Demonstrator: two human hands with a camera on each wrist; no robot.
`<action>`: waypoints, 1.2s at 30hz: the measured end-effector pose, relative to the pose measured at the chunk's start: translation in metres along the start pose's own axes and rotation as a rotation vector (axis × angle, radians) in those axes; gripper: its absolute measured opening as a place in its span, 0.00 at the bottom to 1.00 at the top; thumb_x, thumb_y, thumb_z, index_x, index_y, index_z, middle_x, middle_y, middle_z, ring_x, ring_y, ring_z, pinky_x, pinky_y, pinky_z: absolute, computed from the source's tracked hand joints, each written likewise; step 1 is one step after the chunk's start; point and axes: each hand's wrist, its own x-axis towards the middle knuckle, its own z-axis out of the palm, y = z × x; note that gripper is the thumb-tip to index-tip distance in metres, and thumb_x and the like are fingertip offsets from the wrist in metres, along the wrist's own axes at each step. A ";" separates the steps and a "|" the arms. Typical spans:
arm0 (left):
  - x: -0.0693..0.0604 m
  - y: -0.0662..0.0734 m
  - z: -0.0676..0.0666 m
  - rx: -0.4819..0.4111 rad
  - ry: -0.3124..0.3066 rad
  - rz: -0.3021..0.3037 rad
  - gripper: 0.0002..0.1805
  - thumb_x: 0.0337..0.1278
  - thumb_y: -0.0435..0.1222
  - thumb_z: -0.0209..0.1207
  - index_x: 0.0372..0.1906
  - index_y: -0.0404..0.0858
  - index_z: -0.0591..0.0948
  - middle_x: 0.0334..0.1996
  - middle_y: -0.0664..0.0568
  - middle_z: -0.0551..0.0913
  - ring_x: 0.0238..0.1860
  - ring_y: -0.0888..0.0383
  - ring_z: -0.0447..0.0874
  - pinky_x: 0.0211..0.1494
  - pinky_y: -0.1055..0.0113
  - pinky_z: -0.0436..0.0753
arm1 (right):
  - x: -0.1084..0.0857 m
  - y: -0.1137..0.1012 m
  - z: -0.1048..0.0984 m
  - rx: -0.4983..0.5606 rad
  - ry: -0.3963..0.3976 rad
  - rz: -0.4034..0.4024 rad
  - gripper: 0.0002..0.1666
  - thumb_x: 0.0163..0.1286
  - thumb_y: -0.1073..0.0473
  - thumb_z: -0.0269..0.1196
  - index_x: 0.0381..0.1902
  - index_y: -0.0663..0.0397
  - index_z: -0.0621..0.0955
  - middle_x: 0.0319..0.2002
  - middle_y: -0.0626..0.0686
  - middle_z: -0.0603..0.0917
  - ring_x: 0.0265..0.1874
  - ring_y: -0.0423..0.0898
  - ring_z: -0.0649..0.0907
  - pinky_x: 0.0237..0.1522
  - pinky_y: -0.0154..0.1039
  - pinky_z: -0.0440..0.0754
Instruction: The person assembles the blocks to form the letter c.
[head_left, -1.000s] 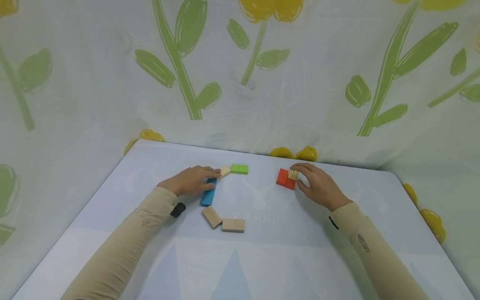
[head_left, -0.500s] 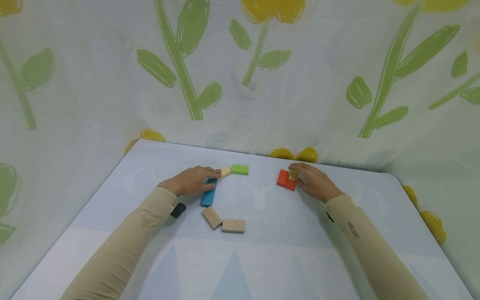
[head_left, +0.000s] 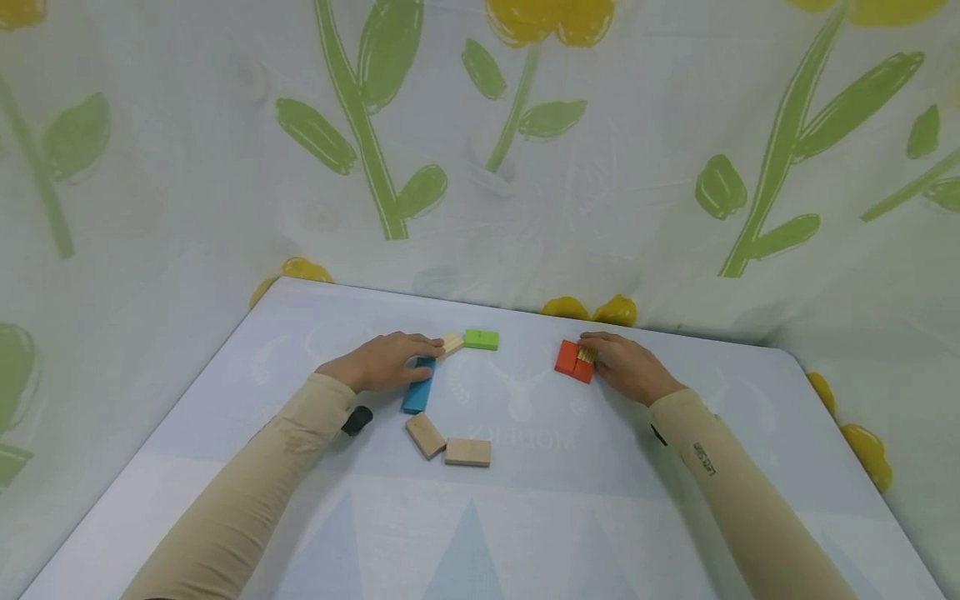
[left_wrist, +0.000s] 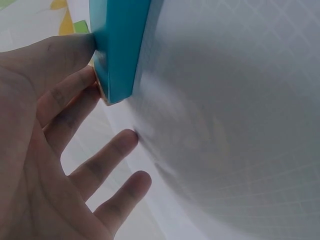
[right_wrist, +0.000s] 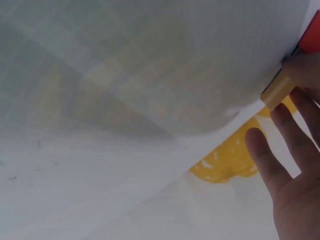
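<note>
Right hand (head_left: pixel 628 365) pinches a striped pale-wood block (head_left: pixel 587 355), now, partly covered; left hand (head_left: pixel 381 361) touches a blue rectangular block (head_left: pixel 417 395), its grip unclear!

Blue block (head_left: pixel 417 397), red blocks (head_left: pixel 566 357), flower-patterned backdrop (head_left: pixel 600 208)

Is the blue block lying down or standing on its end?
Lying down: in the head and left wrist views, the blue block stretches lengthwise along the table.
</note>
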 end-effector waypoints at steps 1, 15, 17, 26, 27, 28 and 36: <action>0.000 0.000 0.000 0.001 0.000 -0.001 0.27 0.74 0.42 0.58 0.72 0.40 0.73 0.74 0.48 0.68 0.74 0.40 0.64 0.74 0.41 0.64 | 0.000 0.000 0.000 0.001 0.000 0.006 0.29 0.69 0.71 0.65 0.68 0.62 0.76 0.67 0.60 0.77 0.68 0.59 0.74 0.66 0.59 0.72; -0.001 -0.001 0.000 0.016 0.014 0.018 0.27 0.73 0.41 0.58 0.72 0.39 0.73 0.73 0.47 0.69 0.73 0.41 0.65 0.74 0.43 0.65 | -0.005 0.005 -0.001 -0.017 0.001 0.068 0.24 0.67 0.68 0.69 0.61 0.61 0.81 0.61 0.61 0.80 0.64 0.59 0.76 0.65 0.58 0.74; -0.001 0.000 0.000 0.011 0.012 0.012 0.27 0.73 0.42 0.59 0.72 0.39 0.73 0.74 0.47 0.69 0.73 0.41 0.65 0.74 0.43 0.65 | -0.007 0.007 -0.001 -0.022 -0.006 0.084 0.24 0.67 0.67 0.69 0.61 0.60 0.81 0.61 0.61 0.80 0.64 0.59 0.76 0.65 0.58 0.74; 0.000 -0.002 0.001 0.024 0.010 0.014 0.27 0.73 0.41 0.58 0.72 0.39 0.73 0.74 0.46 0.69 0.73 0.40 0.65 0.74 0.43 0.65 | -0.012 0.008 -0.004 -0.025 0.006 0.070 0.21 0.67 0.68 0.68 0.59 0.62 0.82 0.58 0.61 0.81 0.60 0.59 0.78 0.63 0.58 0.76; 0.000 -0.002 0.001 0.022 0.008 0.011 0.27 0.73 0.42 0.58 0.72 0.39 0.73 0.74 0.47 0.68 0.73 0.40 0.65 0.74 0.43 0.65 | -0.013 0.008 -0.004 -0.024 0.007 0.066 0.21 0.67 0.69 0.68 0.58 0.62 0.82 0.58 0.61 0.82 0.60 0.59 0.78 0.63 0.58 0.76; 0.000 -0.002 0.001 0.022 0.009 0.010 0.27 0.73 0.41 0.58 0.72 0.39 0.73 0.74 0.47 0.68 0.73 0.40 0.64 0.74 0.43 0.65 | -0.014 0.009 -0.004 -0.025 0.008 0.064 0.21 0.67 0.69 0.69 0.58 0.61 0.83 0.57 0.61 0.82 0.59 0.59 0.78 0.63 0.57 0.76; 0.000 -0.001 0.001 0.026 0.010 0.021 0.27 0.73 0.42 0.58 0.72 0.38 0.73 0.73 0.46 0.69 0.73 0.39 0.65 0.74 0.42 0.65 | -0.019 0.012 -0.003 -0.022 0.023 0.065 0.21 0.66 0.69 0.69 0.57 0.63 0.83 0.57 0.62 0.82 0.59 0.60 0.79 0.63 0.58 0.76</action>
